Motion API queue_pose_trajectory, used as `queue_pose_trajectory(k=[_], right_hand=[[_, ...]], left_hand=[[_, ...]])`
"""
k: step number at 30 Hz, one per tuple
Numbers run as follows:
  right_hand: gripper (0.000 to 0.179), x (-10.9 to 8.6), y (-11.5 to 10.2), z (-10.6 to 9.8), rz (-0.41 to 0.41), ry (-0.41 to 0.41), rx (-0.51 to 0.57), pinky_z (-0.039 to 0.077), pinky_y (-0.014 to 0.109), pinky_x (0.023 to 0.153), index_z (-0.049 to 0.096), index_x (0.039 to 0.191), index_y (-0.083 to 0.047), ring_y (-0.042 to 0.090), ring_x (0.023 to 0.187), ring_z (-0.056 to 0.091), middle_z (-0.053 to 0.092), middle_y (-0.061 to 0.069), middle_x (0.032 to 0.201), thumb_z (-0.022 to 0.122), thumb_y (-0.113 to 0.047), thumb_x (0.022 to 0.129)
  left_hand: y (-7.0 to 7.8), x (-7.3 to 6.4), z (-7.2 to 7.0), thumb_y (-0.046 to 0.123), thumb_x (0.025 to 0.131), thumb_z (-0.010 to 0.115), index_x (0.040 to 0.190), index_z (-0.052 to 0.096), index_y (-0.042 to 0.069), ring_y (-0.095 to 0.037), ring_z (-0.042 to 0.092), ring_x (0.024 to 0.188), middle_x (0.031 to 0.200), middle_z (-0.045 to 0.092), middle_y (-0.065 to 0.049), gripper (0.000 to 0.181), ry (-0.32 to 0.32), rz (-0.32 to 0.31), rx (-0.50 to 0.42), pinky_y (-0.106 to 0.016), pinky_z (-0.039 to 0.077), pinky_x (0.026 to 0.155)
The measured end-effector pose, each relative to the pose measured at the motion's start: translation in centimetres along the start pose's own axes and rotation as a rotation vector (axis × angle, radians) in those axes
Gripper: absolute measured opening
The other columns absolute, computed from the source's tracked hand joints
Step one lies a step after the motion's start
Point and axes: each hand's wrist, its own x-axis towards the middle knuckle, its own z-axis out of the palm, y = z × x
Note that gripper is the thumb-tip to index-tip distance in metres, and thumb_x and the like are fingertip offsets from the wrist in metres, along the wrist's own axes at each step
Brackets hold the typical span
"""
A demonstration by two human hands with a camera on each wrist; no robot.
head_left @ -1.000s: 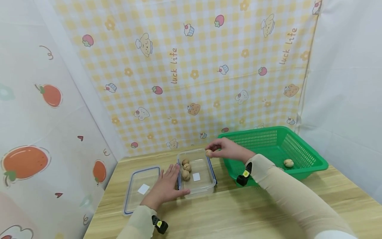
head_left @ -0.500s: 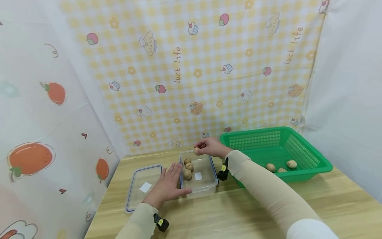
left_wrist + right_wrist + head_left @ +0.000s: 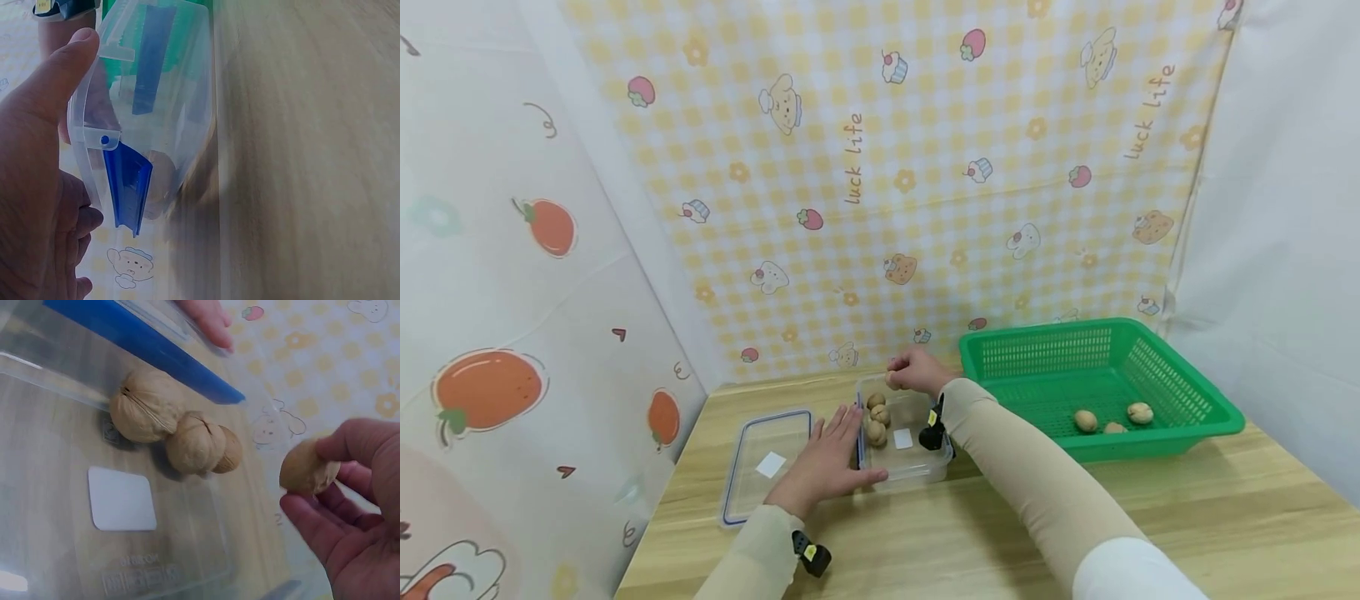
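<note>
My right hand [image 3: 921,372] pinches a walnut [image 3: 306,467] between thumb and fingers, over the far end of a clear plastic box [image 3: 917,473]. Along the left inside of that box sit several tan walnuts [image 3: 147,406], close together. With fingers spread and mostly straight, my left hand [image 3: 829,468] rests against the box's left side, its thumb near the front corner. In the left wrist view, a blue side clip [image 3: 128,187] of the box hangs down beside that hand. A white label [image 3: 122,499] shows on the bottom of the box.
A green basket [image 3: 1195,429] stands to the right on the wooden table [image 3: 925,542], with a few walnuts [image 3: 1139,413] at its near right. Left of the box lies its clear lid [image 3: 748,467] with a blue seal. A checked cloth [image 3: 820,275] hangs behind.
My right hand has moved left from beside the green basket to above the box, carrying the walnut. My left hand stays at the box. The head view has shifted slightly.
</note>
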Motion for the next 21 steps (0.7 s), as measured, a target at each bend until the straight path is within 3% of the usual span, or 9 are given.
queue_pose_trajectory(k=[3,6,12,16,21], right_hand=[[0.009,0.2,0.3,0.4,0.021,0.028,-0.025,0.049,0.031,0.064,0.067,0.078,0.0,0.015,0.066,0.05,0.06,0.003,0.074,0.064,-0.005,0.085],[0.007,0.2,0.3,0.8,0.047,0.067,-0.046,0.048,0.03,0.062,0.067,0.077,-0.001,0.015,0.065,0.05,0.06,0.003,0.075,0.064,-0.003,0.083],[0.014,0.5,0.8,1.6,0.083,0.132,-0.148,0.056,0.033,0.068,0.076,0.093,-0.001,0.018,0.077,0.064,0.072,0.007,0.093,0.073,-0.001,0.079],[0.02,0.7,1.1,2.1,0.067,0.147,-0.231,0.057,0.034,0.07,0.077,0.095,-0.001,0.02,0.08,0.065,0.073,0.007,0.093,0.077,0.001,0.075],[0.02,0.8,1.3,2.5,0.053,0.17,-0.246,0.058,0.037,0.071,0.075,0.094,0.001,0.022,0.08,0.065,0.071,0.007,0.088,0.079,0.003,0.074]], left_hand=[[0.1,0.0,-0.1,0.078,0.085,0.056,0.161,0.02,0.001,-0.031,0.011,0.155,0.167,0.02,-0.014,0.113,-0.004,-0.003,-0.002,-0.06,0.012,0.121],[0.2,0.0,0.0,0.076,0.086,0.057,0.161,0.019,0.001,-0.031,0.011,0.155,0.167,0.019,-0.014,0.113,-0.003,-0.003,-0.004,-0.06,0.011,0.121],[0.1,0.1,0.1,0.08,0.085,0.053,0.161,0.017,0.003,-0.028,0.009,0.156,0.167,0.018,-0.013,0.115,-0.005,-0.011,0.012,-0.059,0.012,0.122],[0.0,0.2,0.1,0.08,0.084,0.054,0.161,0.018,0.003,-0.028,0.009,0.156,0.167,0.018,-0.012,0.115,-0.002,-0.015,0.005,-0.059,0.012,0.122],[-0.1,0.2,0.2,0.08,0.085,0.054,0.162,0.017,0.004,-0.028,0.008,0.156,0.168,0.017,-0.012,0.115,-0.004,-0.016,-0.004,-0.059,0.011,0.122]])
